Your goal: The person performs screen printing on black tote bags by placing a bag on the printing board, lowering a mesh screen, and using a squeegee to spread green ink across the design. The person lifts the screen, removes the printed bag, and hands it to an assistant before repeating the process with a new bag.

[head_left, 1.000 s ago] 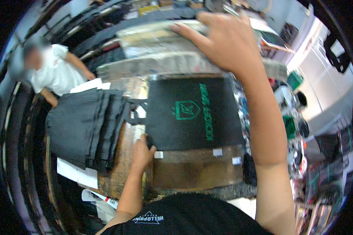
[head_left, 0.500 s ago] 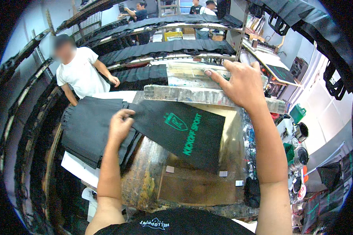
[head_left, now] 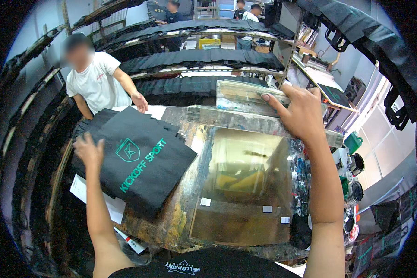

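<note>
A black fabric sheet or flat bag with a green shield print and green lettering (head_left: 143,155) lies askew on top of a stack of plain black ones (head_left: 107,191). My left hand (head_left: 89,149), slightly blurred, hovers over or touches its left edge with fingers spread. My right hand (head_left: 301,113) is bent over the upper bar of a raised screen printing frame (head_left: 236,118), thumb stretched along it; its fingertips are hidden. A flat squeegee-like board (head_left: 245,95) leans behind that bar. Below, the brownish print board (head_left: 241,222) lies bare, with small white tabs on it.
A person in a white T-shirt (head_left: 97,83) stands at the far left, one hand near the stack. Racks of black sheets (head_left: 204,60) curve around behind. Ink pots (head_left: 355,191) and a green container (head_left: 353,142) stand at the right. Several people are farther back.
The printed black sheet has moved left from the print board onto the stack, and my left hand has let go of it. My right hand stays at the frame. The person's hand reaches closer.
</note>
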### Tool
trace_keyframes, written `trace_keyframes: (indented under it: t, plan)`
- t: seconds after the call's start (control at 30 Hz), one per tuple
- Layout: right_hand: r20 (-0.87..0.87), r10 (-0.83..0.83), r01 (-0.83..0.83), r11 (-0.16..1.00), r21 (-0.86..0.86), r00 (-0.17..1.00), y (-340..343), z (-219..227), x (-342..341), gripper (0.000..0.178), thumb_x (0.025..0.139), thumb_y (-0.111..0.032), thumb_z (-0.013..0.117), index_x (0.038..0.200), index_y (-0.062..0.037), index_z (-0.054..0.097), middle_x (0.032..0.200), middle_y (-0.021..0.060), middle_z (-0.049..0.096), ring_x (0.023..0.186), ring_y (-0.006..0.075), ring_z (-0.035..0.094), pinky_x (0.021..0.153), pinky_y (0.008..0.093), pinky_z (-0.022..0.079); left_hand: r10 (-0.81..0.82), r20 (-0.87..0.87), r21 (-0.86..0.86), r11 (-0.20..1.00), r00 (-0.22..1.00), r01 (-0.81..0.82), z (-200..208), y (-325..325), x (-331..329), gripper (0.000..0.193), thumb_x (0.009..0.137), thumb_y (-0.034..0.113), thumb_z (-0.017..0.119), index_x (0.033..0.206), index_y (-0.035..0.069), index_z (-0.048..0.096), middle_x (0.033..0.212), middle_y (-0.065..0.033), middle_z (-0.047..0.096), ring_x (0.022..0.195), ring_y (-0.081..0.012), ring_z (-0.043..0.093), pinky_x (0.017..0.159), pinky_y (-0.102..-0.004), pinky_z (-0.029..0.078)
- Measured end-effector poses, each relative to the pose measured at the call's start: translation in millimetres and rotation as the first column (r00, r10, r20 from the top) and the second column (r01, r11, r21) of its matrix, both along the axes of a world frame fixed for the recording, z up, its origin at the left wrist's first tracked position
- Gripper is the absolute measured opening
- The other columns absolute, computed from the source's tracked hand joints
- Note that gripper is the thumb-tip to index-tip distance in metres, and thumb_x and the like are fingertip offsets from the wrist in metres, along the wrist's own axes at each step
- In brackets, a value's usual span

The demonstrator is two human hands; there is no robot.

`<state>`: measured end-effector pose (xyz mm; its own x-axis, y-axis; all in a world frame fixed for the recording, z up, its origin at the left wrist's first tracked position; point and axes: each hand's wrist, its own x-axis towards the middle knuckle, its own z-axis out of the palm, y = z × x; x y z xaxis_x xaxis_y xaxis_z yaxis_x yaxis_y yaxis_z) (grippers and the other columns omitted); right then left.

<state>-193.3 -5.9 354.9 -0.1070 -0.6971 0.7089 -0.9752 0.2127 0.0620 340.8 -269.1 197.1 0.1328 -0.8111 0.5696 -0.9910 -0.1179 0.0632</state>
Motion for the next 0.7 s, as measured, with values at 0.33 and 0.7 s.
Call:
trace_keyframes:
  t: [0.33,0.7]
  plan:
    - [0.009,0.011,-0.012,0.999,0.034,1.0,-3.4,1.1,2.5,0.062,0.097,-0.062,0.061,0.086,-0.0023,0.069,0.082,0.0189,0.071,0.083,0.0378,0.068,0.087,0.0481,0.039,-0.51,-0.859,0.001,0.067,0.035,0.998,-151.8,254.0,-231.9,0.043,0.091,0.029,0.082,0.127,0.009,0.073,0.105,-0.0154,0.072,0.093,-0.0327,0.069,0.085,-0.0397,0.057]
    - [0.048,-0.074,0.069,0.993,0.097,0.996,-1.6,6.7,15.1,0.063,0.098,-0.062,0.06,0.095,-0.001,0.072,0.085,0.0227,0.071,0.088,0.0392,0.068,0.093,0.0498,0.04,-0.632,-0.775,-0.123,0.188,0.024,0.974,-151.2,239.5,-196.4,0.027,0.098,0.017,0.072,0.123,0.006,0.074,0.094,-0.0156,0.068,0.084,-0.0323,0.066,0.077,-0.0405,0.054]
